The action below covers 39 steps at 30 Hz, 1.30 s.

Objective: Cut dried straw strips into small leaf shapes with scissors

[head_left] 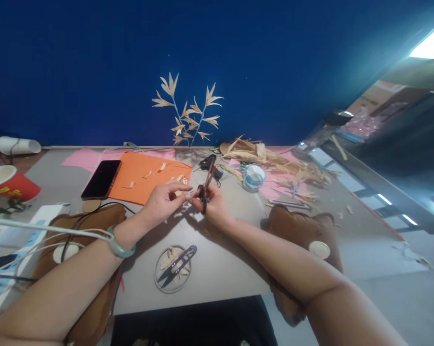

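My left hand [166,201] is closed in a pinch above the table, thumb and fingertips together. What it pinches is too small to make out. Close against it, my right hand [217,205] holds a pair of dark scissors [208,175], blades pointing up and away from me. The fingertips of both hands nearly meet over small pale scraps. Below them on the table, purple-handled thread snips [177,266] lie across a round dish [157,281] with pale husk pieces in it. A black glue gun [211,164] lies just beyond my right hand.
An orange sheet [137,175] with scraps and a phone [101,179] lie left. Dried husks [260,153] and a tape roll [253,178] are right. A branch with husk flowers [191,122] stands behind. Brown cushions [296,240] lie under my forearms; a red cup [18,185] stands far left.
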Motion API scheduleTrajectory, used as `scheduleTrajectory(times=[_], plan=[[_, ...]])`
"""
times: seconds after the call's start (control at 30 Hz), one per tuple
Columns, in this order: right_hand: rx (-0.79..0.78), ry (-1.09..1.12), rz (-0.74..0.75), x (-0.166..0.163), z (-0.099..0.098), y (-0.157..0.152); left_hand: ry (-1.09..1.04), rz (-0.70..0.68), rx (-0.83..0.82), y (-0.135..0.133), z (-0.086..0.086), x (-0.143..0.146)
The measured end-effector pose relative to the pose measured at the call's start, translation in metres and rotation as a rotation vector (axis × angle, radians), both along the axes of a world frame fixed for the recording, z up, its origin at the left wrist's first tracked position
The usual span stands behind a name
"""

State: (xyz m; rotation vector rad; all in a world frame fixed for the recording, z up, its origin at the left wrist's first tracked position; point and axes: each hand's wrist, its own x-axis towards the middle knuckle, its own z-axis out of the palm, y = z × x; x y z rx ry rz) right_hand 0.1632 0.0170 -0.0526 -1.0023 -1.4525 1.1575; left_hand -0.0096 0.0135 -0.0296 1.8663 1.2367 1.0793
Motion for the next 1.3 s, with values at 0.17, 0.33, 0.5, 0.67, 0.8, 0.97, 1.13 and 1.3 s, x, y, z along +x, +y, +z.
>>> scheduleTrajectory(times=[0.17, 0.33, 0.5, 0.67, 0.8, 0.97, 1.13, 1.3], plan=[[0.068, -0.036, 0.035, -0.002, 0.003, -0.004, -0.039, -0.035, 0.041, -0.005, 0.003, 0.007], [0.057, -0.055, -0.016, -0.002, 0.005, -0.004, -0.235, 0.008, -0.178, -0.006, 0.005, 0.007], [0.018, -0.036, -0.01, -0.003, 0.003, -0.004, -0.494, 0.047, -0.382, -0.005, 0.008, 0.009], [-0.057, -0.028, 0.0, -0.004, 0.003, -0.006, -0.621, 0.114, -0.377, -0.002, 0.013, 0.008], [0.004, -0.068, -0.058, -0.001, 0.004, -0.004, -0.704, 0.19, -0.363, 0.001, 0.016, 0.003], [0.072, -0.048, -0.07, 0.002, 0.003, -0.001, -0.693, 0.177, -0.412, 0.0, 0.015, 0.002], [0.03, 0.04, -0.051, 0.0, -0.001, -0.002, -0.647, 0.114, -0.455, -0.003, 0.012, 0.005], [-0.038, 0.091, -0.041, -0.002, 0.007, -0.005, -0.601, 0.059, -0.513, -0.006, 0.016, 0.006]])
